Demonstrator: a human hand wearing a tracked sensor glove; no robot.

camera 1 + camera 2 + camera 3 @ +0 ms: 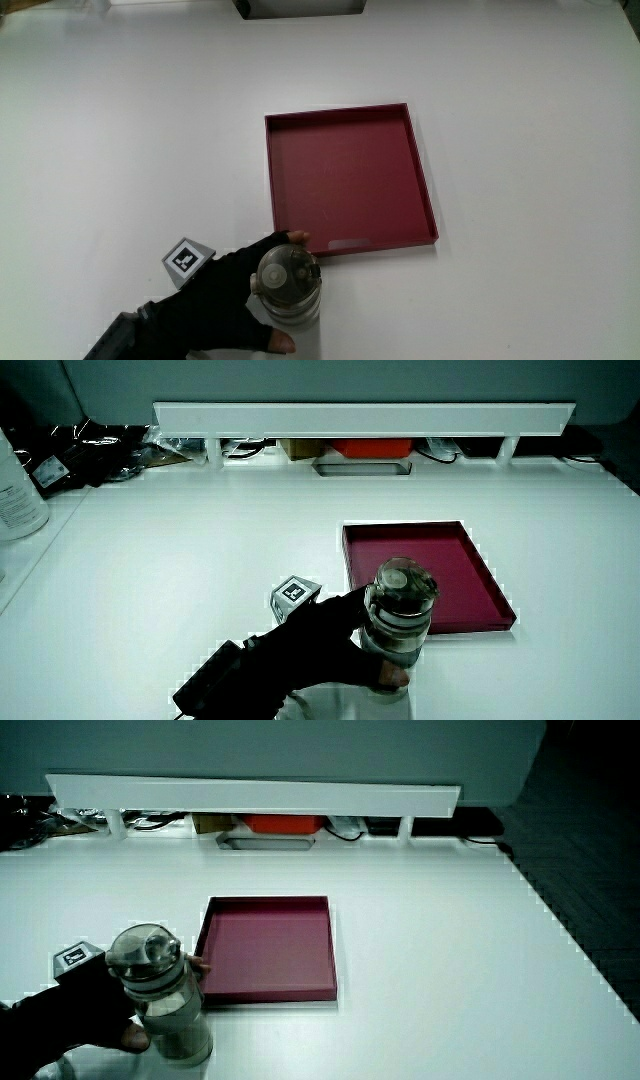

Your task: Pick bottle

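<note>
clear bottle [289, 285] (upright) | inside hand [225, 305] grip | beside red tray [350, 178]

A white table [120, 130] bears a dark-red tray [425, 190].

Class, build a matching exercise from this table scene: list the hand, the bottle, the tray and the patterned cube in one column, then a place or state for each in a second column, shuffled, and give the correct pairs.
Column 1
1. hand
2. bottle
3. tray
4. patterned cube

Column 2
A. dark red, lying on the table with nothing in it
B. sits on the back of the glove
C. fingers wrapped around the bottle
D. clear, upright, held just nearer to the person than the tray

Pairs: 1-C, 2-D, 3-A, 4-B
</note>
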